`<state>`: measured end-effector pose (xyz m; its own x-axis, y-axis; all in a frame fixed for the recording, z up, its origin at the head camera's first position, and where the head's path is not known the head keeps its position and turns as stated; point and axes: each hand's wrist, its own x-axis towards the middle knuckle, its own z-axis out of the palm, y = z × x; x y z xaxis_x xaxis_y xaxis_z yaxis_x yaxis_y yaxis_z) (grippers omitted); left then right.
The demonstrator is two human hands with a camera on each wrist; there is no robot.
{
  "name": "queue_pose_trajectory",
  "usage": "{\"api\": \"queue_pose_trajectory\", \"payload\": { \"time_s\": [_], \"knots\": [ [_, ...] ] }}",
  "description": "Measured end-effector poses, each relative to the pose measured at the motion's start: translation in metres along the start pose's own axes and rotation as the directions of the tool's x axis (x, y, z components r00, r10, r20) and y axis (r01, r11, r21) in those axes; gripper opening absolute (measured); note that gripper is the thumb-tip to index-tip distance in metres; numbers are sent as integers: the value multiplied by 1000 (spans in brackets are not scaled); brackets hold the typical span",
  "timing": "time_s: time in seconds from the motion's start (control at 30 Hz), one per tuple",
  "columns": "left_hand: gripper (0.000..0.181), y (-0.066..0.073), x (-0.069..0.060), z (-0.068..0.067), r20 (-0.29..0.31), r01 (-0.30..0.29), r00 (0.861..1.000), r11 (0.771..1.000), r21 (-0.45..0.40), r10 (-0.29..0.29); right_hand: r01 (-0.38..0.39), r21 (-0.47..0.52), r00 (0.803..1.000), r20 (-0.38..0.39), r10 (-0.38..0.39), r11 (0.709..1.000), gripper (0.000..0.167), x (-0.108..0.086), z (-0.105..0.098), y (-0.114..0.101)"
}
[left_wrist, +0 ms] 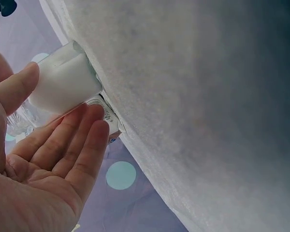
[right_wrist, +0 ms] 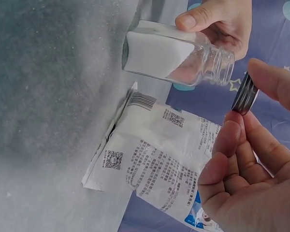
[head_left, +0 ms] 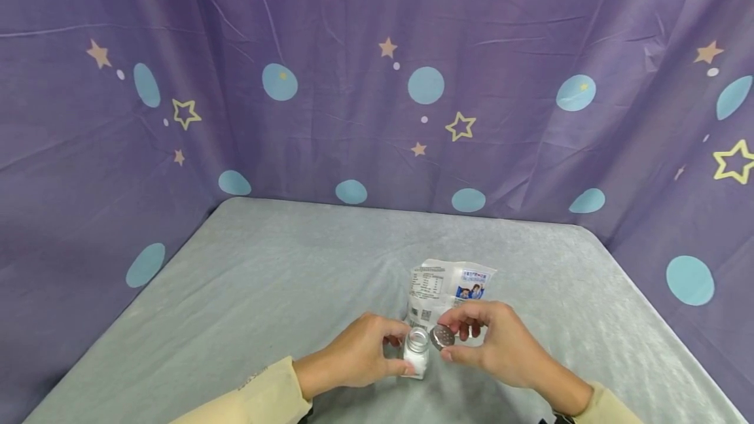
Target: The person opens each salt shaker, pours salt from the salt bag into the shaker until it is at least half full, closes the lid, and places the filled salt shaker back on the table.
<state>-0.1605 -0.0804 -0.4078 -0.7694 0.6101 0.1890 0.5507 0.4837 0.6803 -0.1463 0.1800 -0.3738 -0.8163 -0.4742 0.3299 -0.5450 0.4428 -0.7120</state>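
A small square glass shaker jar (head_left: 416, 355), partly filled with white powder, stands upright on the table with its threaded mouth uncovered. My left hand (head_left: 368, 352) holds it between thumb and fingers; the left wrist view shows the thumb on one side of the jar (left_wrist: 65, 82) and fingers on the other. Just right of the mouth, my right hand (head_left: 501, 342) pinches a round metal lid (head_left: 442, 337) with small holes. In the right wrist view the lid (right_wrist: 245, 94) is tilted, apart from the jar's rim, held at its edge by thumb and fingertips.
Behind the hands stands a white printed packet (head_left: 438, 286) with barcodes and a blue picture. The table (head_left: 294, 267) has a light grey cloth. A purple curtain (head_left: 353, 84) with stars and blue dots surrounds its back and sides.
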Motion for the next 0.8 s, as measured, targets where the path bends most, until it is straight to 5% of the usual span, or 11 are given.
{"api": "queue_pose_trajectory", "payload": {
  "time_s": [0.8],
  "knots": [
    [33, -1, 0, 1, 12, 18, 1000, 1000, 17, -18, 7, 12, 1000, 6, -7, 1000, 30, 10, 13, -5]
  ]
}}
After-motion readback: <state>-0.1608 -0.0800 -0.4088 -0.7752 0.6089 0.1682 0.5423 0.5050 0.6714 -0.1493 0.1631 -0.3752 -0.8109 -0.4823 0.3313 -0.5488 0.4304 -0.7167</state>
